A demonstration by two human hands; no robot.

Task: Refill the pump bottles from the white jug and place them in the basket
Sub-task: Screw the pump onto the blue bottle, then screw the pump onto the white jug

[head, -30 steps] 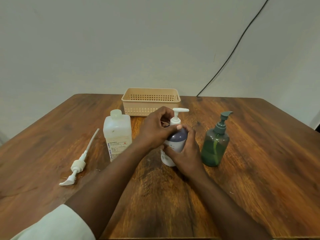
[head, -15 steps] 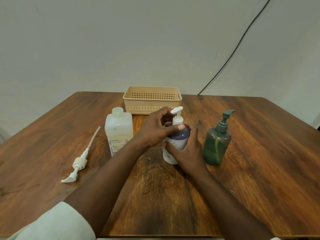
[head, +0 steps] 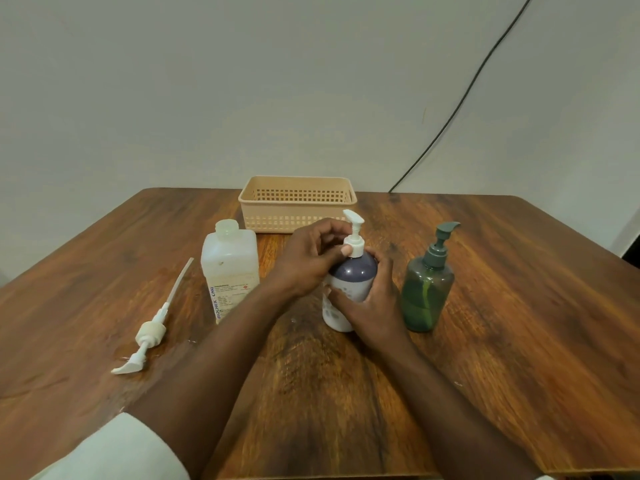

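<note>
We see the white plastic jug [head: 230,271] left of the purple-topped pump bottle [head: 349,282], the perforated beige plastic basket [head: 297,204] behind both, and the translucent green pump bottle [head: 426,292] right.

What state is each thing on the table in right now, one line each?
White jug: upright, cap off, mouth open.
Loose pump: lying flat on the table, left of the jug.
Purple bottle: upright, pump head in place, gripped by both hands.
Left hand: fingers around the pump collar.
Right hand: wrapped around the bottle body.
Green bottle: upright, pump on, partly filled, untouched.
Basket: appears empty.
</note>
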